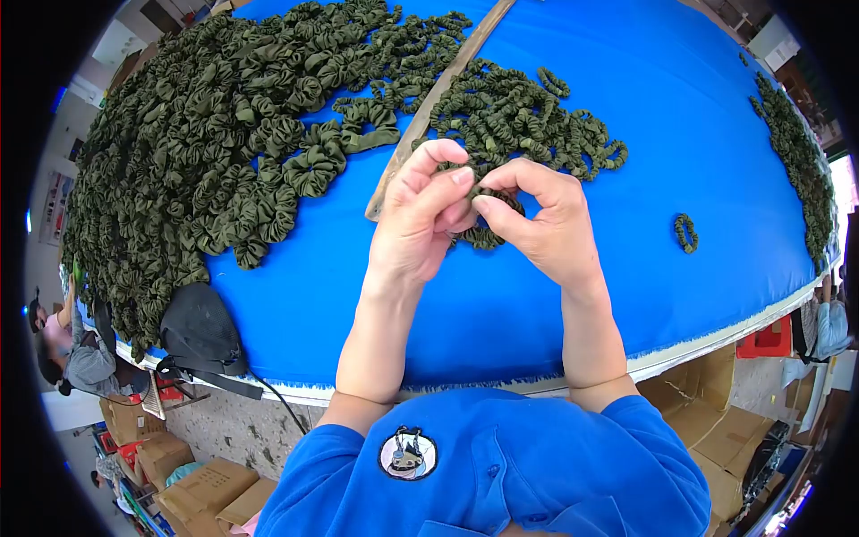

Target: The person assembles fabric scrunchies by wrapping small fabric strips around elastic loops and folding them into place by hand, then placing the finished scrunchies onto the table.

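Observation:
My left hand (416, 210) and my right hand (550, 224) meet above the blue-covered table (501, 309). Between their fingertips is a small dark green scrunchie (484, 236), pinched by both hands and partly hidden behind the fingers. The right thumb and index finger close on its edge, while the left thumb presses against curled fingers. Just beyond the hands lies a pile of small gathered scrunchies (510, 112). A single scrunchie (686, 233) lies apart on the right.
A large heap of fuller green scrunchies (197, 125) covers the left side. A wooden strip (438, 103) divides it from the smaller pile. More scrunchies (792, 152) line the right edge. A black bag-like object (204, 331) sits at the near left edge; cardboard boxes (210, 492) stand below.

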{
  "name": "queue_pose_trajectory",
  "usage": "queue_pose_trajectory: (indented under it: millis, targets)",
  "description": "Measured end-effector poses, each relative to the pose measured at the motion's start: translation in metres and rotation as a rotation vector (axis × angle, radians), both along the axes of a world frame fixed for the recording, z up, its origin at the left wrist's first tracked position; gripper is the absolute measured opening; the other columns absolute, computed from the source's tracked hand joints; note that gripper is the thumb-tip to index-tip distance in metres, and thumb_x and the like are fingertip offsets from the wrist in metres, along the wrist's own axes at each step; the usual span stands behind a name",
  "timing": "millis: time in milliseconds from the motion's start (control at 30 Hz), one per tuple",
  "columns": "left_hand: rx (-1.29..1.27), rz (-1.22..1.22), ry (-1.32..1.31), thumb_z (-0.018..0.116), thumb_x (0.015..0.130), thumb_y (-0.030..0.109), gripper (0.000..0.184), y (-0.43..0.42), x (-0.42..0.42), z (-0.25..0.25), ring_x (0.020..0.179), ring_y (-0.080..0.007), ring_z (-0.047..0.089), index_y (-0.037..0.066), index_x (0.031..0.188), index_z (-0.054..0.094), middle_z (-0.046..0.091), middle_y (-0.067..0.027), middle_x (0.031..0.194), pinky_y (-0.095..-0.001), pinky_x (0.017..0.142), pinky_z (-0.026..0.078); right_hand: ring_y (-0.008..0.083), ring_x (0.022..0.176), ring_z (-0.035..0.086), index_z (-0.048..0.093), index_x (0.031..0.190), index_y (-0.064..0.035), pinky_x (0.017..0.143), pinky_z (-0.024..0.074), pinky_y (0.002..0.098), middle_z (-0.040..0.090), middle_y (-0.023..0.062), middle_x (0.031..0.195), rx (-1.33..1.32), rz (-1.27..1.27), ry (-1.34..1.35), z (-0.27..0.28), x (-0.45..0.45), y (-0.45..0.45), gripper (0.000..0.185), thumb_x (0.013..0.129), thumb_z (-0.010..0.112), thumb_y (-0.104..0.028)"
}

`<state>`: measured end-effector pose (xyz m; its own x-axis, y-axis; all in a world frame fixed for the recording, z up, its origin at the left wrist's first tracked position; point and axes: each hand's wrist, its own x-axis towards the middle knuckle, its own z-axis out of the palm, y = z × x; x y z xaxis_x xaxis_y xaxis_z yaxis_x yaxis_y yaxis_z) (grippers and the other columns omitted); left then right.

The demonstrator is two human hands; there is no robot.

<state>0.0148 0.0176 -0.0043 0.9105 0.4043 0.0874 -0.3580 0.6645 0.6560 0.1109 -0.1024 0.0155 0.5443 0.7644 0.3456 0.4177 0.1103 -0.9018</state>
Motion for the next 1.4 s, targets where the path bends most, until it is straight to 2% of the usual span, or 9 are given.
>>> queue_pose_trajectory:
  millis: [200,333,500,533,667,867,1033,1167,1400]
  targets:
    - [-0.102,0.107,-0.221,0.048,0.09,0.004,0.019,0.003,-0.005,0.001,0.049,-0.0026,0.034,0.005,0.108,0.053,0.049,0.0008,0.064,-0.0148,0.047,0.026,0.0101,0.061,0.049,0.065,0.083,-0.0015,0.055,0.0396,0.021,0.061,0.0051,0.074,0.103,0.017,-0.026,-0.003,0.0,0.001,0.011,0.073,0.065,0.0]
    - [-0.057,0.23,-0.059,0.047,0.09,0.004,0.019,-0.003,0.002,0.007,0.05,-0.0036,0.039,0.003,0.108,0.053,0.048,0.0015,0.061,-0.0172,0.049,0.035,0.0099,0.061,0.048,0.065,0.084,-0.0024,0.055,0.0397,0.0208,0.06,0.0044,0.073,0.214,-0.005,0.409,-0.006,-0.003,0.008,0.011,0.073,0.065,0.0]
    - [0.075,0.144,0.13,0.047,0.092,0.007,0.021,-0.002,0.0,0.009,0.05,-0.003,0.039,0.003,0.112,0.052,0.049,0.0001,0.063,-0.0165,0.047,0.035,0.0095,0.06,0.047,0.065,0.085,-0.0025,0.055,0.0399,0.0206,0.058,0.0032,0.071,0.189,-0.019,0.455,-0.002,0.001,0.005,0.012,0.074,0.063,0.001]
    - [0.076,0.143,0.128,0.047,0.092,0.007,0.021,-0.002,0.0,0.008,0.05,-0.003,0.039,0.003,0.112,0.052,0.049,0.0001,0.063,-0.0165,0.047,0.035,0.0095,0.06,0.047,0.065,0.085,-0.0025,0.055,0.0399,0.0206,0.058,0.0032,0.071,0.191,-0.019,0.452,-0.001,0.001,0.005,0.012,0.074,0.063,0.001]
    - [0.251,0.07,0.259,0.048,0.093,0.011,0.023,-0.007,-0.001,0.006,0.047,-0.0019,0.034,0.003,0.113,0.053,0.046,0.0008,0.059,-0.0138,0.043,0.024,0.0092,0.06,0.047,0.064,0.085,-0.0013,0.055,0.0404,0.0213,0.057,0.0021,0.069,0.115,0.058,0.102,-0.003,-0.001,0.005,0.011,0.075,0.062,0.003]
    - [0.077,0.094,0.128,0.048,0.094,0.012,0.024,-0.008,0.001,0.003,0.045,-0.002,0.03,0.003,0.115,0.052,0.044,0.0011,0.06,-0.0143,0.041,0.021,0.0088,0.06,0.046,0.064,0.081,-0.0015,0.055,0.0406,0.0221,0.057,0.0027,0.072,0.105,0.008,0.046,-0.008,-0.004,0.009,0.009,0.075,0.061,0.004]
    - [-0.081,0.211,-0.16,0.046,0.095,0.012,0.025,0.005,-0.006,-0.001,0.049,-0.0024,0.032,0.003,0.118,0.051,0.044,0.0007,0.063,-0.0161,0.044,0.023,0.0091,0.062,0.049,0.063,0.084,-0.0013,0.057,0.0427,0.0219,0.059,0.0042,0.077,0.148,0.056,0.131,-0.008,-0.006,0.008,0.008,0.077,0.061,0.002]
    - [-0.061,0.322,-0.123,0.045,0.096,0.014,0.024,0.003,0.0,0.002,0.053,-0.0041,0.036,0.003,0.116,0.051,0.047,0.0003,0.063,-0.0173,0.049,0.031,0.0124,0.075,0.055,0.062,0.095,-0.002,0.069,0.0449,0.0242,0.061,0.0067,0.083,0.245,0.027,0.591,-0.01,0.001,0.01,0.014,0.081,0.06,0.001]
    - [-0.114,0.211,-0.097,0.043,0.096,0.017,0.025,-0.013,0.008,-0.003,0.056,-0.006,0.041,0.002,0.115,0.051,0.05,-0.0015,0.065,-0.0184,0.053,0.034,0.0131,0.078,0.057,0.061,0.098,-0.0005,0.07,0.0461,0.0241,0.062,0.0082,0.085,0.252,-0.006,0.582,-0.008,0.005,0.01,0.014,0.084,0.059,0.0]
